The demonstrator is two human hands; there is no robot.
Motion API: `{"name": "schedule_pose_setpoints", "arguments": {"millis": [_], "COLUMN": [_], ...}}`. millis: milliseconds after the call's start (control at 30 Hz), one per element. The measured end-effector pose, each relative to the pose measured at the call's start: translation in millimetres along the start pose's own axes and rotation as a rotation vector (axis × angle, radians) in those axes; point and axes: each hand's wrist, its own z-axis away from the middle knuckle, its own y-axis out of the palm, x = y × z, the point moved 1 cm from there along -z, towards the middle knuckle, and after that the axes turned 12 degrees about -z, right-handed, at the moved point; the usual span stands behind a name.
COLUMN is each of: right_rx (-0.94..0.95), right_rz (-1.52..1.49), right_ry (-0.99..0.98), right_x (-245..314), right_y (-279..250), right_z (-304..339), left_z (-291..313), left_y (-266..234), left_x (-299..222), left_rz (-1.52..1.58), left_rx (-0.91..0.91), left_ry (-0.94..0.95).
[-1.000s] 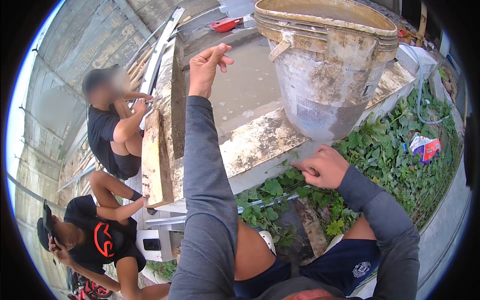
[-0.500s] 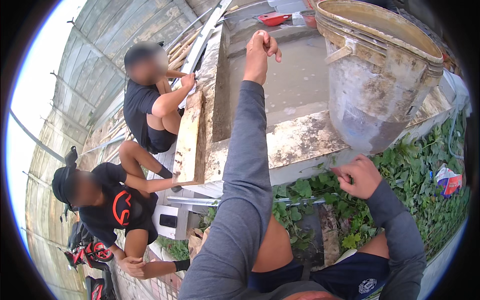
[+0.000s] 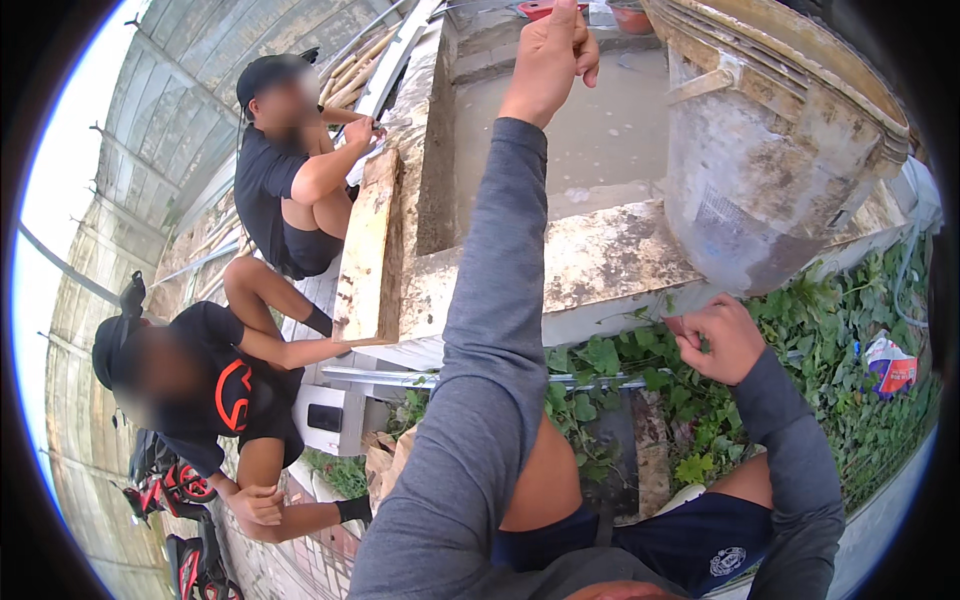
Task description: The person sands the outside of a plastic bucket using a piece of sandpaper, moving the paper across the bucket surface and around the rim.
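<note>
The left hand [image 3: 552, 52] is raised far out on a straight grey-sleeved arm, its fingers curled shut with the thumb on top; whether it pinches anything I cannot tell. It hovers over the wet grey slab [image 3: 600, 130], a flat cement pour whose long axis runs away from the person, walled by a concrete edge on its left and near sides.

The right hand [image 3: 722, 335] is clenched low, just under the near ledge [image 3: 590, 265], fingers closed on something small and reddish that is too hidden to name. It sits over green leaves [image 3: 800, 350] that cover the ground to the right.

A big, cement-stained bucket [image 3: 770, 160] stands upright on the ledge just right of the slab, between the two hands, its rim near the left hand and its base above the right one.

A wooden plank [image 3: 368, 250] stands on edge at the slab's left wall, long axis pointing away. Two people in black shirts squat beside it, one [image 3: 290, 180] gripping its far end, the other [image 3: 210, 390] touching its near end.

A crumpled red, white and blue wrapper [image 3: 888, 362] lies in the leaves at far right. A red vessel [image 3: 548, 8] sits at the slab's far end.
</note>
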Motion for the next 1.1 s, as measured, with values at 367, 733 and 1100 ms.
{"name": "schedule_pose_setpoints", "arguments": {"millis": [367, 733, 1100], "right_rx": [0.020, -0.001, -0.073], "right_rz": [-0.022, -0.015, -0.045], "right_ry": [0.005, 0.002, -0.064], "right_x": [0.5, 2.3, 0.3], "right_y": [5.8, 4.6, -6.9], "right_z": [-6.4, -5.8, -7.8], "left_z": [-10.3, -2.0, 4.1], "left_y": [29.0, 47.1, 30.1], "left_x": [2.7, -18.3, -20.1], "left_rz": [-0.128, -0.400, -0.338], "left_rx": [-0.019, -0.032, 0.025], "left_ry": [0.215, 0.314, 0.262]}}
